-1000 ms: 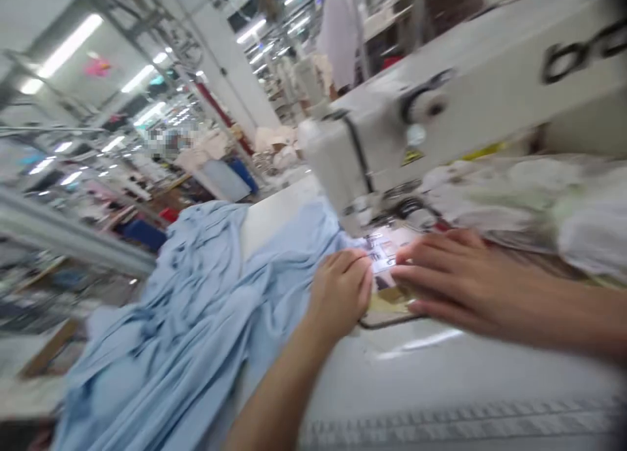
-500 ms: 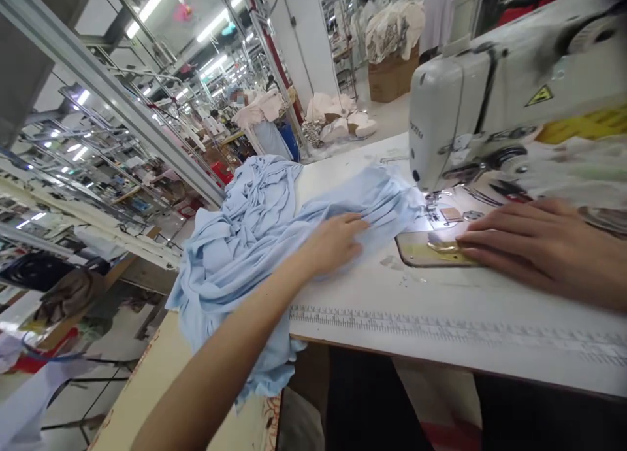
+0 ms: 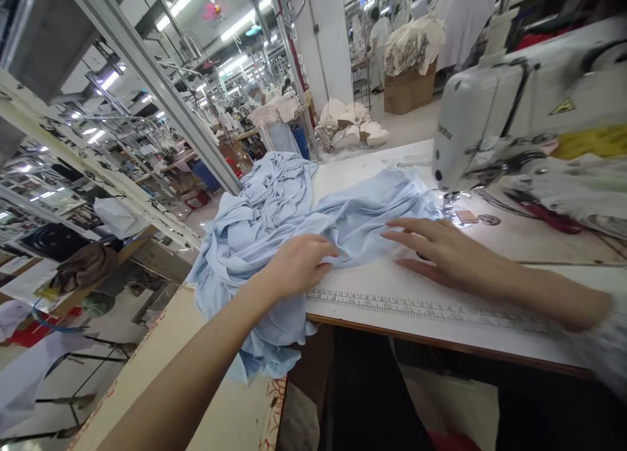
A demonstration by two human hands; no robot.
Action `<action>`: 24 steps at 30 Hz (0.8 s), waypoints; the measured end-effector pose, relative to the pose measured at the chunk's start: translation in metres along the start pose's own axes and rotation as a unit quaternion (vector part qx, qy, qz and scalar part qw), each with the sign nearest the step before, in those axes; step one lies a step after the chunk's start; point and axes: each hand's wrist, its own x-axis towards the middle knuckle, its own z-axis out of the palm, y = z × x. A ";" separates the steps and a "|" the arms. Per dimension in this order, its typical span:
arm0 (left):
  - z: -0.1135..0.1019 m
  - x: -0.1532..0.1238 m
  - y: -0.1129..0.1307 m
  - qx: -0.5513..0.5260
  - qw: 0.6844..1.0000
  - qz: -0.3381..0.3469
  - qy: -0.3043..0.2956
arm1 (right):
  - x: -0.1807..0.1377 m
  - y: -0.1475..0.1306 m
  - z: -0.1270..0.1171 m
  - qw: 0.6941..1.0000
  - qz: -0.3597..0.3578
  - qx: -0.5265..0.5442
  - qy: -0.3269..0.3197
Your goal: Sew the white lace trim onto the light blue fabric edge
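Note:
A heap of light blue knit fabric (image 3: 279, 242) lies on the white sewing table (image 3: 372, 163) and spills over its near left edge. My left hand (image 3: 298, 265) presses into the folds and gathers them. My right hand (image 3: 441, 248) lies flat with fingers spread, its fingertips at the edge of the fabric. Just beyond those fingers stands the white sewing machine (image 3: 475, 131), with its needle and presser foot (image 3: 449, 202) at the far end of the fabric. The machine's needle plate is hidden.
A ruler scale (image 3: 431, 310) is printed along the table's near edge. White cloth (image 3: 582, 189) lies right of the machine. A metal rail (image 3: 161, 104) runs along the left. Cream fabric fills a cardboard box (image 3: 409, 91) and a floor pile (image 3: 353, 127) beyond the table.
My right hand has moved left off the needle plate area to the fabric's edge. The fabric has spread toward it. The view has steadied and swung slightly.

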 end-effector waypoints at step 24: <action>0.021 -0.071 -0.034 -0.131 0.839 -0.294 0.439 | 0.039 -0.021 0.052 0.996 0.051 0.072 -0.013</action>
